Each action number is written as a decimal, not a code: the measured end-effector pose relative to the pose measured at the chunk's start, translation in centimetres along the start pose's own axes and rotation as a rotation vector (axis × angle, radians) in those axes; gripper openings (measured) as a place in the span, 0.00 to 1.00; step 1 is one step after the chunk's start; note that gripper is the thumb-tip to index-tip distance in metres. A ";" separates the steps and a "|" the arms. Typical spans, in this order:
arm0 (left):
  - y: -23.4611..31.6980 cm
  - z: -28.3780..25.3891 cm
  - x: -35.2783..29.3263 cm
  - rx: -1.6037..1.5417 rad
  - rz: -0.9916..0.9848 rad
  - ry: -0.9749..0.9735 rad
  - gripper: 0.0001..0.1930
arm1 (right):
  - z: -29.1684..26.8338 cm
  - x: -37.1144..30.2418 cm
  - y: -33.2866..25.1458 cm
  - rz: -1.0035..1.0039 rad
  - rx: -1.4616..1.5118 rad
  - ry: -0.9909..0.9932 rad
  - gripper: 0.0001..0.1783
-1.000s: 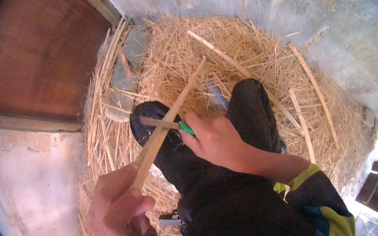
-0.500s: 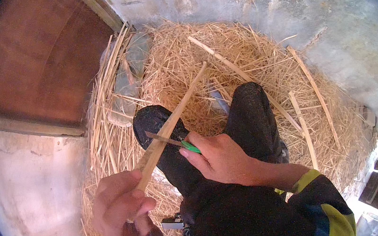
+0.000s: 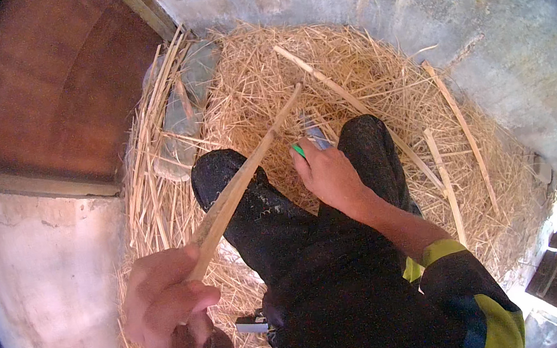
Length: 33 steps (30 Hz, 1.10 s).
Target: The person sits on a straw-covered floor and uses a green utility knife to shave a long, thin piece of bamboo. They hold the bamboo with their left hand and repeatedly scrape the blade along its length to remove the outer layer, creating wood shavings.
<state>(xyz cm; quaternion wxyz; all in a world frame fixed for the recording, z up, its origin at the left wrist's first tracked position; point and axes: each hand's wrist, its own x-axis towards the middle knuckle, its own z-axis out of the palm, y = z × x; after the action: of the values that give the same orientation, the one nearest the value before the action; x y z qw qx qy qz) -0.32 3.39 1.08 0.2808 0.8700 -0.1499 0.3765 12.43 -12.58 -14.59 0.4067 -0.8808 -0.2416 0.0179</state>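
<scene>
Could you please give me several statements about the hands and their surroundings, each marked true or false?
1. The left hand grips a long pale stick. True.
2. The right hand holds something with a red handle. False: the small part of the handle that shows is green.
3. Loose sticks lie on the straw to the right of the right knee. True.
4. The right hand is touching the long pale stick. False: a gap separates them, with straw showing between.
5. In this view, the long pale stick crosses in front of the left knee. True.
</scene>
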 end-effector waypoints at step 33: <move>2.6 2.9 -0.3 0.180 -0.452 0.414 0.09 | 2.5 0.9 -0.2 0.059 0.090 -0.071 0.12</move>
<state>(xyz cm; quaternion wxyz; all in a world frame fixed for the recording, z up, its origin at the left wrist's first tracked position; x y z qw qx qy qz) -0.09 -0.42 0.18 0.3037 0.8075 0.1418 0.4854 12.58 -10.33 -15.98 0.4361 -0.8673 -0.2289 0.0721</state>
